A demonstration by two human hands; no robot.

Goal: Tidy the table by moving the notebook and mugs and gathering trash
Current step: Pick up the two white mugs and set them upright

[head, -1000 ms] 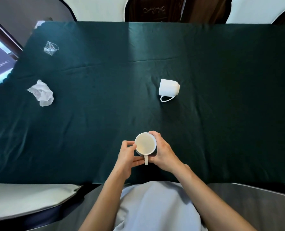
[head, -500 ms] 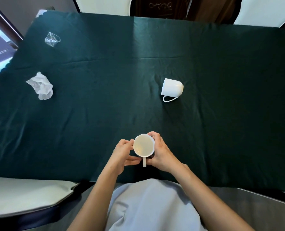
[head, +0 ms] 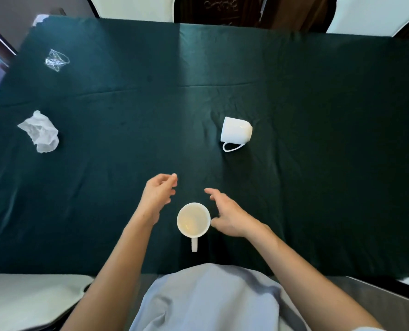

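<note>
A white mug (head: 193,220) stands upright near the table's front edge, its handle pointing toward me. My left hand (head: 157,197) hovers just left of it and a little beyond, fingers apart and empty. My right hand (head: 227,216) is open to the mug's right, the thumb close to its rim. A second white mug (head: 236,132) lies on its side further back at centre right, handle toward me. A crumpled white tissue (head: 40,131) lies at the left. A crushed clear plastic cup (head: 56,60) rests at the far left corner. No notebook is in view.
A dark green cloth (head: 318,139) covers the whole table. White chair seats stand at the front left (head: 24,299) and beyond the far edge (head: 131,5). A screen edge shows at the far left.
Both hands have let go of the upright mug and moved apart and forward; the mug now stands alone on the cloth.
</note>
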